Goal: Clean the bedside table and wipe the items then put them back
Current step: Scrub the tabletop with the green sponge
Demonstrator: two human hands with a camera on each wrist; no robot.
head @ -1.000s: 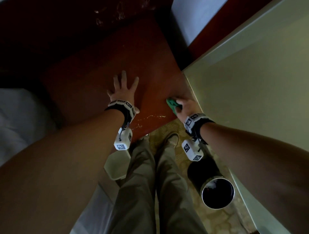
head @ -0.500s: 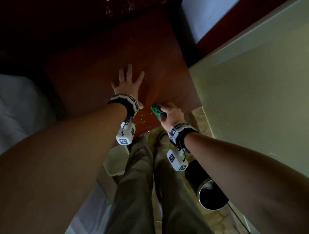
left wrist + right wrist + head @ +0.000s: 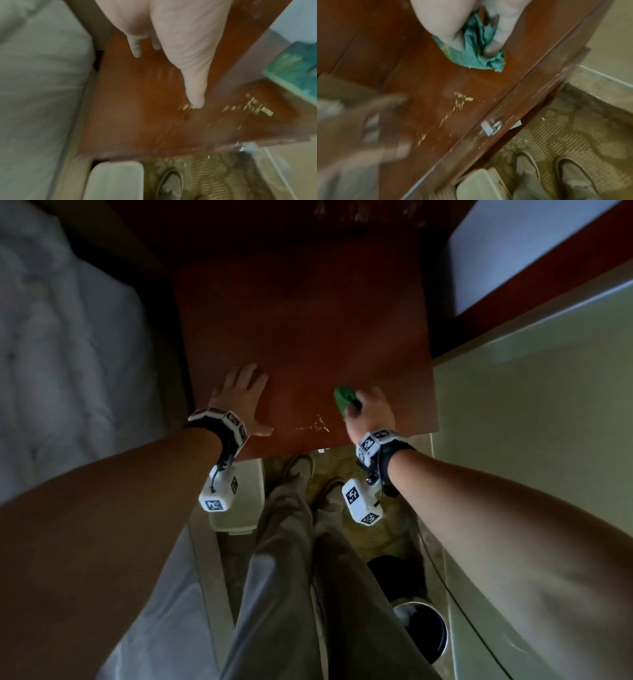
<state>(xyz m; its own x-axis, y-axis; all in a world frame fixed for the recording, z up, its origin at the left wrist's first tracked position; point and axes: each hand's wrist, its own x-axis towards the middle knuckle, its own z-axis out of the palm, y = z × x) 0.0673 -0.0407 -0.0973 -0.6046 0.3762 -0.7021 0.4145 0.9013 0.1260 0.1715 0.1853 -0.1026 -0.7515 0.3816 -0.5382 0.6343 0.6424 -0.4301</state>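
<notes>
- Right hand: fingers and thumb curled round a bunched green cloth, pressing it onto the top of the bedside table. The right wrist view shows the cloth wadded between thumb and fingers, its lower edge in contact with the wood.
- Left hand: spread flat, palm down, on the near-left part of the table top; fingers straight, thumb angled out to the right. It holds nothing.
- Bedside table: reddish-brown wood, standing between the bed on the left and a pale wall on the right. The cloth sits on the near-right part of the top, close to the front edge.
- Crumbs: a scatter of pale specks on the top near the front edge, between the two hands, just left of the cloth.
- Drawer knob: metal, on the table's front face.
- Floor: a white bin stands near left under the table front; a dark round bin stands near right by the wall; the person's shoes rest on patterned carpet.
</notes>
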